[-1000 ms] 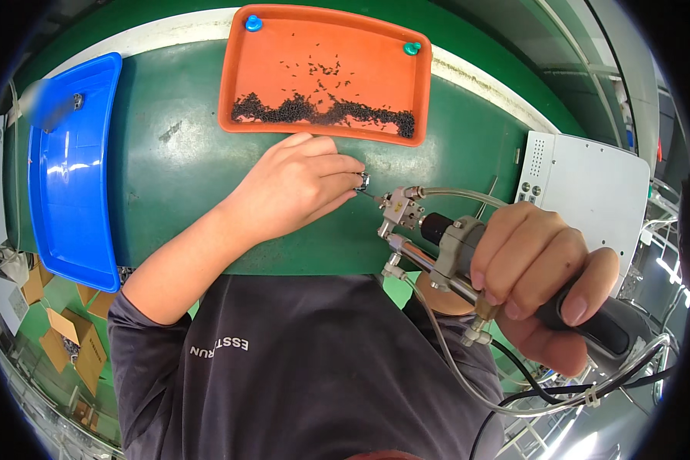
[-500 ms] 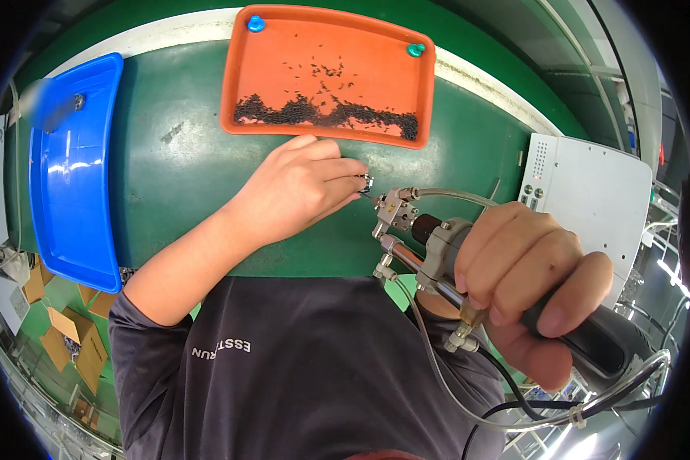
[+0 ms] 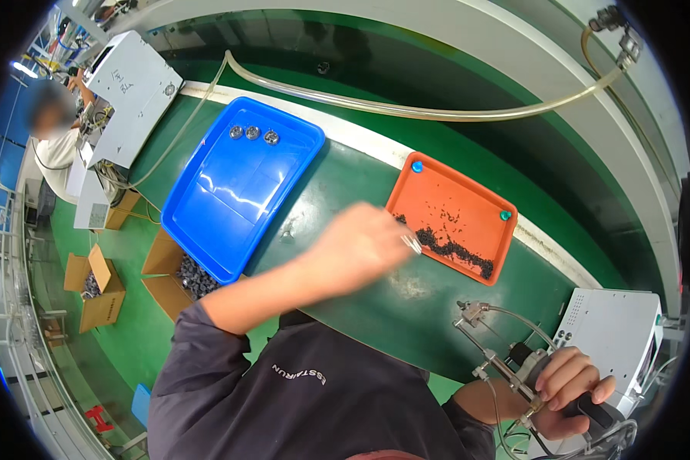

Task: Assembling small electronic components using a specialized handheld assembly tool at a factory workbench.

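Observation:
My left hand [image 3: 364, 249], smeared by motion, is over the green bench beside the near left edge of the orange tray [image 3: 506, 261]. Its fingers are closed on a small shiny metal part [image 3: 412, 244], whose shape is blurred. Small black screws [image 3: 456, 250] lie heaped along the tray's near side, with more scattered farther up. At the lower right my right hand [image 3: 571, 391] is wrapped round the black handle of a powered screwdriver [image 3: 523, 360] with a steel head and clear hoses. Its tip points toward the bench, apart from the metal part.
A blue tray [image 3: 178, 218] with three round metal parts [image 3: 252, 133] stands left on the bench [image 3: 406, 307]. A grey-white machine box [image 3: 609, 337] stands at right, another [image 3: 130, 92] at far left. A clear hose [image 3: 406, 113] hangs across the back. Cardboard boxes [image 3: 103, 303] stand below; a person [image 3: 57, 146] works beyond.
The view has swung left. My left hand has moved away from the screwdriver tip with the metal part. The right hand, still gripping the screwdriver, now appears lower.

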Available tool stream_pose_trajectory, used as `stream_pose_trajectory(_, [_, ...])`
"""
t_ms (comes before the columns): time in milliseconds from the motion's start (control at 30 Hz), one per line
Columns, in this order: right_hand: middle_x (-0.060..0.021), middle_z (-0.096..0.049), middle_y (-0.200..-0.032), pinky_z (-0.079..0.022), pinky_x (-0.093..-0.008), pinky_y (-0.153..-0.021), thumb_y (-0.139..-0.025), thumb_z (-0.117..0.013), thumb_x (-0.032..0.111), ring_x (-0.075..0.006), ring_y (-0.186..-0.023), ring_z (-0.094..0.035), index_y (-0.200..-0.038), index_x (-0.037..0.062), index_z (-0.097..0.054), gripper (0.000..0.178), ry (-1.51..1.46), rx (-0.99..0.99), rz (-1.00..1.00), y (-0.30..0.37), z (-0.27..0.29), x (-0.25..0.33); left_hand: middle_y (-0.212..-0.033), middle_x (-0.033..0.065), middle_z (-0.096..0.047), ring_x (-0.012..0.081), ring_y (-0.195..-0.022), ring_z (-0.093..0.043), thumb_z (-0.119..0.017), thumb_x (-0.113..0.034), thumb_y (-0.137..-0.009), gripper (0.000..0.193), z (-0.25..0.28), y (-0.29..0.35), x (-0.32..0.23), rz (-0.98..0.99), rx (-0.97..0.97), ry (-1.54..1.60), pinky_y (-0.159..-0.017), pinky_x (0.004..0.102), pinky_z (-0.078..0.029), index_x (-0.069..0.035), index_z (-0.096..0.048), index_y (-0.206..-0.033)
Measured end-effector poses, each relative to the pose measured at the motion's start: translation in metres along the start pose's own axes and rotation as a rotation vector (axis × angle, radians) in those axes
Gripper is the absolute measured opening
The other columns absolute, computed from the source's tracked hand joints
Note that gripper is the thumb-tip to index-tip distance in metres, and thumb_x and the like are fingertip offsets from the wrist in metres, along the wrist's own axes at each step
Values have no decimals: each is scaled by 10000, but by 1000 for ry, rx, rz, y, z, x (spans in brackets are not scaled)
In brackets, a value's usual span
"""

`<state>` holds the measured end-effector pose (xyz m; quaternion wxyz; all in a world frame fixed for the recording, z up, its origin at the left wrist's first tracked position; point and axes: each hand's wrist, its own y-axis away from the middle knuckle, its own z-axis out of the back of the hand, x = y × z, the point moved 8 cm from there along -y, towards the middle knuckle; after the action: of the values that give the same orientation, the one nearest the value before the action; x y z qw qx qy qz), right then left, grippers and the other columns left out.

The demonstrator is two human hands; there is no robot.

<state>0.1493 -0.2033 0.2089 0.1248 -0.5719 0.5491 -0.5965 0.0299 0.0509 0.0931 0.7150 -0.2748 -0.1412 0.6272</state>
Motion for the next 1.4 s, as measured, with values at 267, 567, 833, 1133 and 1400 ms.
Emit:
stream_pose_trajectory(267, [29, -530, -593, -443, -245, -402, -962, -721, 347, -108, -432, -517, -1061, 83, -495, 362, 149, 14, -39, -1, -6, -20, -1070, 27, -746, 256, -1012, -633, -789, -186, -800, 115, 62, 74, 198, 396, 101, -432, -902, 387, -466, -103, -764, -875])
stream_pose_trajectory(567, [-21, -602, -649, -506, -312, -461, -878, -835, 249, -188, -523, -608, -1108, 81, -534, 415, 73, 63, -140, 4, 14, -25, -1206, 176, -705, 370, -1153, -639, -772, -223, -801, 354, 33, -13, 287, 490, 35, -138, -979, 441, -507, -52, -731, -1108])
stream_pose_trajectory(833, [-29, -576, -601, -487, -313, -449, -888, -814, 225, -195, -474, -575, -1034, 70, -536, 349, 62, -33, -143, 6, 8, -22, -1258, 237, -670, 379, -1155, -647, -716, -122, -847, 564, -53, -23, 373, 621, 49, 26, -1025, 410, -513, 3, -577, -1380])
stream_pose_trajectory(1133, [-38, -584, -641, -465, -312, -457, -869, -838, 217, -196, -501, -574, -1062, 60, -544, 385, 65, -33, -134, 4, 18, -25, -1057, 180, -676, 356, -962, -668, -731, -135, -870, 368, -24, -64, 192, 394, 236, 13, -855, 429, -542, -24, -664, -1214])
stream_pose_trajectory(1400, [-51, -605, -769, -468, -323, -485, -913, -798, 335, -200, -580, -595, -1160, 58, -500, 476, 44, 168, -114, -4, 10, -33, -954, 91, -629, 297, -908, -653, -792, -210, -812, 361, -52, -22, -40, 131, 324, 450, -804, 422, -541, -56, -645, -1105])
